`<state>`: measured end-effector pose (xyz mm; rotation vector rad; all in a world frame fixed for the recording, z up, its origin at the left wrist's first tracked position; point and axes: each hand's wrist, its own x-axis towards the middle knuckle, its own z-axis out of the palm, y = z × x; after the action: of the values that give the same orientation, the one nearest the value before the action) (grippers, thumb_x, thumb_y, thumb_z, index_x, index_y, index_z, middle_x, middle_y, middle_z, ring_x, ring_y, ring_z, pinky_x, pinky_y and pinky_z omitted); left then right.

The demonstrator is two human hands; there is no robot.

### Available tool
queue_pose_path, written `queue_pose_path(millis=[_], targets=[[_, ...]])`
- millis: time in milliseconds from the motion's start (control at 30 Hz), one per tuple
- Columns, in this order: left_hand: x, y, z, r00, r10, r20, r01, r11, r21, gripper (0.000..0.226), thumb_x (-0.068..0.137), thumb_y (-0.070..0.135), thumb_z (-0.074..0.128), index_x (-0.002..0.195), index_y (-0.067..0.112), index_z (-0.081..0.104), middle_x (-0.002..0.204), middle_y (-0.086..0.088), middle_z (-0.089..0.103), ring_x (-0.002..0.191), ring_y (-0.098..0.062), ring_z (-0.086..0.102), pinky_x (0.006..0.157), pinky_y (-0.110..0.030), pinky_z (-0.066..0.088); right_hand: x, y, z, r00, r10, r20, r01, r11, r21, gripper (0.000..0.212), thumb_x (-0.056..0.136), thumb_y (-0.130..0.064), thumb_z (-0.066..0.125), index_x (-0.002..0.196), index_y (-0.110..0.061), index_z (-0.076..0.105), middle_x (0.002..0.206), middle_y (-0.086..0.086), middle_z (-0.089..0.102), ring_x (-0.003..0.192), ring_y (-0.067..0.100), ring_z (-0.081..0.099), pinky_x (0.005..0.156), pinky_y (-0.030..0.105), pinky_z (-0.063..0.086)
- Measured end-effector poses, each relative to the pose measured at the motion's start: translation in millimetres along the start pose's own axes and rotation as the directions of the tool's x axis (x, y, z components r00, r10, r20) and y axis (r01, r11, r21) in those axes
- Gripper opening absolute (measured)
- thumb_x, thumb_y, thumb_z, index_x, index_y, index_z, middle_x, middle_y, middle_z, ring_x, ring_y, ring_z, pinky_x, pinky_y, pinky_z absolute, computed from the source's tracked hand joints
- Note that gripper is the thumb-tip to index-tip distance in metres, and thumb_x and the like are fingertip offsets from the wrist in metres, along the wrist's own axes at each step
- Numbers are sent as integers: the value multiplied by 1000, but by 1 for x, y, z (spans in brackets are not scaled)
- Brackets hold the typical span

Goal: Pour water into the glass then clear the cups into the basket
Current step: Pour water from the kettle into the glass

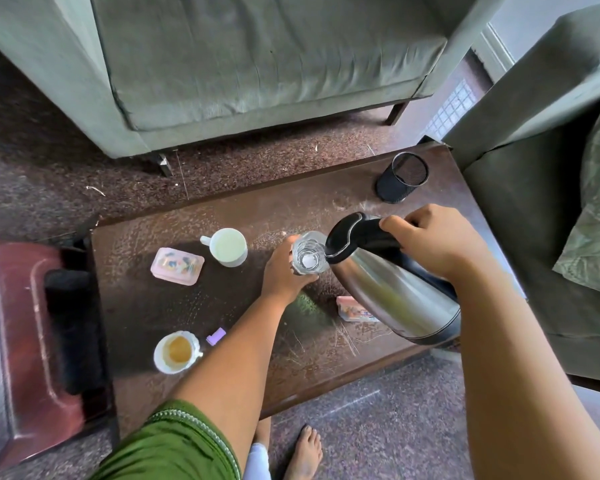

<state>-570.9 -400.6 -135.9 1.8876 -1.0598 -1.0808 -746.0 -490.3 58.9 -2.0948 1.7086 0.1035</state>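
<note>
A clear glass (309,252) stands on the dark brown table (187,306), and my left hand (283,271) grips its side. My right hand (437,240) holds the black handle of a steel kettle (388,282), tilted with its spout over the glass rim. A white mug (228,247) sits left of the glass. A second white cup (176,351) with brownish liquid stands near the table's front left. A dark red basket (32,341) sits on the floor left of the table.
A pink box (176,265) lies beside the mug, another pink pack (355,310) sits partly under the kettle, and a small purple item (216,336) is near the front cup. A black mesh holder (402,177) stands at the far right corner. Green sofas flank the table.
</note>
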Motion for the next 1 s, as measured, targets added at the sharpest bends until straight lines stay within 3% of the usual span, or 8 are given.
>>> queue_pose_path(millis=[300, 433, 600, 733, 1000], targets=[[0, 0, -4, 999, 8, 41, -8, 1000, 1, 68, 66, 19, 85, 124, 25, 49, 118, 9, 60, 105, -14, 57, 94, -44, 50, -5, -9, -5, 1000, -8, 25, 8, 1000, 2, 50, 75, -58, 43, 56, -13, 36, 54, 8, 38, 56, 25, 36, 53, 34, 32], [1, 0, -6, 998, 17, 68, -21, 999, 50, 70, 68, 22, 84, 127, 25, 46, 124, 5, 60, 114, -19, 57, 99, -41, 46, -6, -11, -6, 1000, -1, 18, 1, 1000, 0, 53, 71, -60, 39, 56, -9, 38, 55, 10, 40, 57, 26, 38, 54, 34, 33], [1, 1, -7, 997, 20, 73, -26, 997, 72, 69, 70, 22, 83, 128, 24, 45, 126, 4, 60, 117, -20, 56, 99, -40, 45, -5, -9, -6, 1000, 3, -16, -3, 1000, 0, 65, 72, -60, 40, 71, 3, 56, 66, 22, 55, 60, 27, 44, 56, 35, 38], [2, 3, -7, 997, 14, 75, -21, 996, 88, 69, 70, 23, 82, 128, 24, 45, 126, 4, 60, 117, -21, 56, 100, -42, 44, -6, -11, -7, 1000, -13, -3, 13, 1000, 2, 64, 72, -60, 40, 68, 3, 51, 59, 12, 46, 59, 26, 40, 56, 34, 35], [5, 3, -8, 996, 17, 87, -27, 992, 121, 68, 70, 24, 83, 126, 23, 45, 124, 4, 61, 116, -22, 58, 99, -43, 45, -6, -11, -6, 1000, -7, 11, 7, 1000, -13, 54, 71, -59, 40, 56, -8, 40, 55, 11, 41, 57, 27, 38, 54, 34, 33]])
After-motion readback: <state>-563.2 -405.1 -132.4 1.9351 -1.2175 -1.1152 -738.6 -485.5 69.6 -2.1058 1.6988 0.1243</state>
